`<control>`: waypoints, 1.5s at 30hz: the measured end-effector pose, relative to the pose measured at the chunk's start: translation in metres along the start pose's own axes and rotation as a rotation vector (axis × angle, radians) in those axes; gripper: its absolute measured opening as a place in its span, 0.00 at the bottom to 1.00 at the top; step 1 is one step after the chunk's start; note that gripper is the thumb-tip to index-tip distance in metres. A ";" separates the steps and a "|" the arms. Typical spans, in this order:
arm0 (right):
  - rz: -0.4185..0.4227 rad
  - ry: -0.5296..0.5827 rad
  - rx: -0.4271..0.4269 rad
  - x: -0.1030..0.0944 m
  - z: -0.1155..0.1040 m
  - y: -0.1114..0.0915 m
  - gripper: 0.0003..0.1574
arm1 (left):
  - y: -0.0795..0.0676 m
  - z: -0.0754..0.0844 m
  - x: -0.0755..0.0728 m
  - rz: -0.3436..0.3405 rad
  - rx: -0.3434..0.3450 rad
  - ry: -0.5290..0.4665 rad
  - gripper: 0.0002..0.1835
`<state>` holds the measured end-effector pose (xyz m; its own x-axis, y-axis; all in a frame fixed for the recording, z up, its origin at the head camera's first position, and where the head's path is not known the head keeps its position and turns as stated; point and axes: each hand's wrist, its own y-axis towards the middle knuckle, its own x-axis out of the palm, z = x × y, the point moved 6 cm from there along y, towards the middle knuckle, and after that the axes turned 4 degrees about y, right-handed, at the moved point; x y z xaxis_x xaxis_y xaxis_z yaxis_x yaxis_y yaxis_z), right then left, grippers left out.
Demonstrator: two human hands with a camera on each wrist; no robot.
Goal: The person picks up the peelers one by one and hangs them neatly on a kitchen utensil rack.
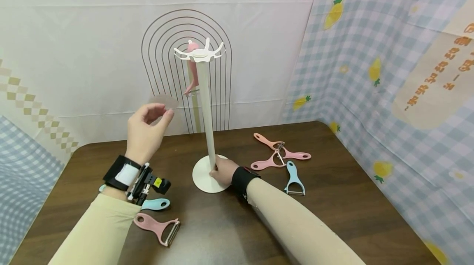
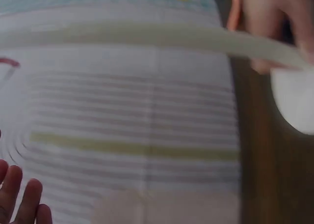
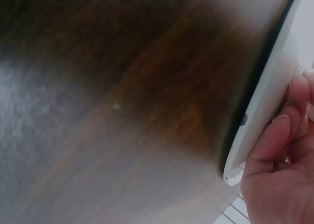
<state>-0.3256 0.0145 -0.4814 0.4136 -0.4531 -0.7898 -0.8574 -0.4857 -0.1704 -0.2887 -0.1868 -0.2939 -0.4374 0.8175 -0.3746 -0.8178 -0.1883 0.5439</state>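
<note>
In the head view, a white stand (image 1: 207,112) stood near the middle of the frame, its round base (image 1: 201,179) on the brown table (image 1: 226,232). The right hand (image 1: 225,170), just right of centre, gripped the foot of its pole. The left hand (image 1: 147,127), left of centre, was raised with thumb and fingers loosely curved, holding nothing, apart from the pole. At the upper centre, a pink peeler (image 1: 193,71) hung from the left part of the hooked top (image 1: 201,54). Right of centre on the table, an orange peeler (image 1: 264,140) and two pink ones (image 1: 298,155) (image 1: 262,164) lay with their heads together, and a blue peeler (image 1: 291,171) lay just below them. At the lower left, another pink peeler (image 1: 152,224) lay below a blue handle (image 1: 157,204) partly hidden by the left wrist.

In the left wrist view, the blurred pole crossed the upper part of the frame, with the base and right hand at the right edge and the left fingertips (image 2: 32,187) apart at the lower left.

In the right wrist view, the right fingers curled above the base at the right edge; the table filled most of the rest.
</note>
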 end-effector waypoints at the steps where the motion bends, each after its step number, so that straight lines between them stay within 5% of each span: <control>1: -0.003 -0.004 0.003 0.000 0.001 0.000 0.26 | -0.003 -0.008 -0.002 -0.017 -0.020 0.021 0.22; 14: -0.010 0.024 0.014 0.002 0.004 0.003 0.28 | -0.043 -0.105 -0.039 -0.369 -0.177 0.398 0.37; 26: -0.009 0.006 -0.009 0.002 0.006 0.003 0.28 | -0.069 -0.180 -0.078 -0.574 -0.310 0.641 0.46; 32: -0.005 0.003 -0.011 0.003 0.005 0.004 0.28 | -0.081 -0.199 -0.093 -0.676 -0.395 0.687 0.52; 45: -0.004 0.007 -0.003 0.002 0.002 0.002 0.28 | -0.086 -0.203 -0.096 -0.678 -0.401 0.681 0.48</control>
<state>-0.3269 0.0140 -0.4841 0.4188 -0.4568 -0.7848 -0.8549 -0.4896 -0.1713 -0.2523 -0.3592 -0.4569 0.1437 0.3625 -0.9208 -0.9806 -0.0731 -0.1818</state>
